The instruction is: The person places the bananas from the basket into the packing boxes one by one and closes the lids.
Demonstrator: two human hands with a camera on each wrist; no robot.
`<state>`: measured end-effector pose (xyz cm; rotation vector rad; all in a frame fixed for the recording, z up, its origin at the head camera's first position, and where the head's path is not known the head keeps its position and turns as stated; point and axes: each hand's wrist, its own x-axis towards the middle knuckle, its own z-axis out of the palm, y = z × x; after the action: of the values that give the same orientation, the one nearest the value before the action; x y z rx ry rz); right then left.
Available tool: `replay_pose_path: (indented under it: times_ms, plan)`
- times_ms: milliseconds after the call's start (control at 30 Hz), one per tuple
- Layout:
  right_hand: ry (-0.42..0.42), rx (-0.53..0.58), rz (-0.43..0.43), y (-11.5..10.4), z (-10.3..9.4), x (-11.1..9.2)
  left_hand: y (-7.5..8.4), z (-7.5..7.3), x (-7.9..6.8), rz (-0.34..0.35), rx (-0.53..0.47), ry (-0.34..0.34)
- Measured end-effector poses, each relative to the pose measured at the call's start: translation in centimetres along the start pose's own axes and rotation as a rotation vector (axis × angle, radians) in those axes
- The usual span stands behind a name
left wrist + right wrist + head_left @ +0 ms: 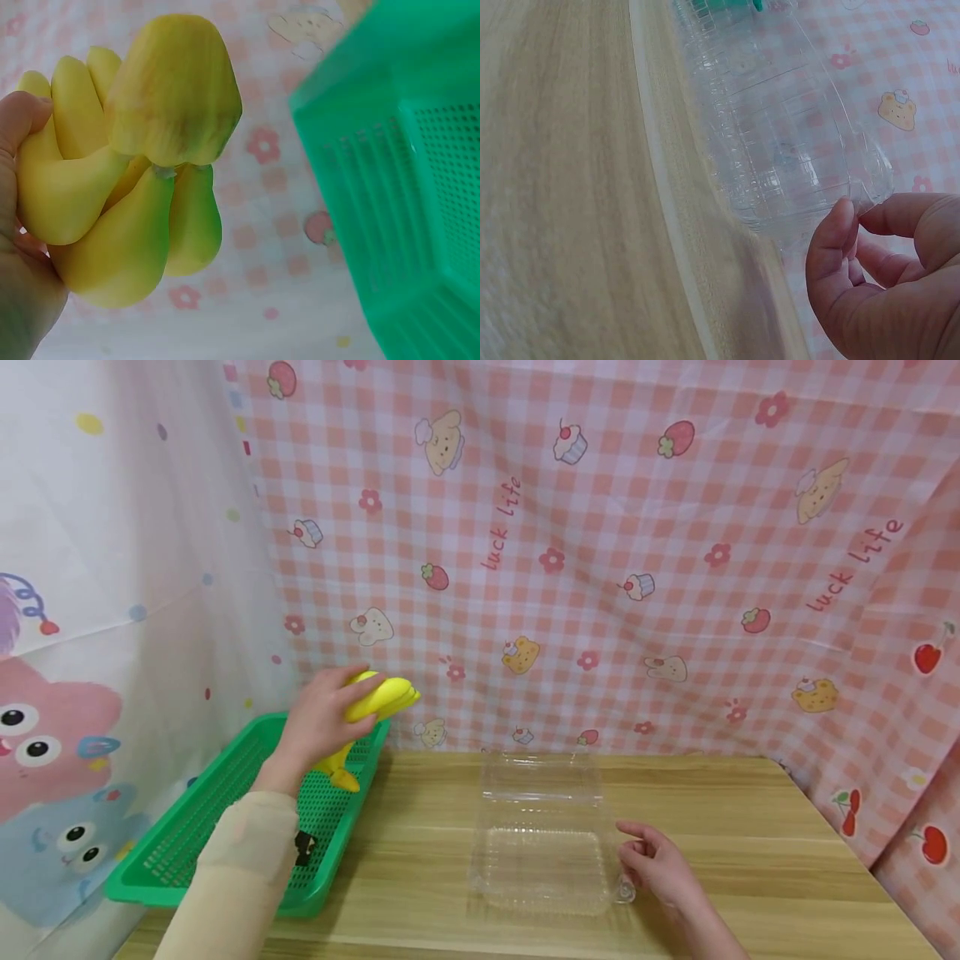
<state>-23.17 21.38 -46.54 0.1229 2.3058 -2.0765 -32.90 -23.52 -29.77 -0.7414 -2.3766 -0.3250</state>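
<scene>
My left hand grips a bunch of yellow toy bananas above the far end of a green plastic basket. In the left wrist view, the bunch's thick stem faces the camera, and green tinges some of the bananas. Beneath that hand shows another yellow piece; whether it belongs to the bunch, I cannot tell. A clear plastic clamshell box lies on the table with its lid raised at the back. My right hand pinches the box's right edge between thumb and finger.
Inside the basket lies a small black object, partly hidden by my left sleeve. The wooden table ends at a pink checked cloth behind, and a white printed cloth hangs at left.
</scene>
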Motion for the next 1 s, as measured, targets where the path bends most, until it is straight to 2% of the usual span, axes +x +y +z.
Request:
replay_pose_path:
  times_ms: [300,533,733,1000]
  plan:
    - [-0.005,-0.002,-0.002,0.1,-0.1,0.0,2.8,0.8,1.1,0.140,-0.037,0.043]
    - [-0.006,0.001,0.001,0.2,-0.1,0.1,5.0,1.7,1.7,0.215,-0.086,0.049]
    - [-0.023,0.011,-0.011,0.4,-0.2,0.2,7.1,3.2,2.0,0.276,-0.129,0.053]
    - [-0.003,0.024,0.001,0.4,0.0,0.3,9.7,5.6,1.9,0.323,-0.156,0.015]
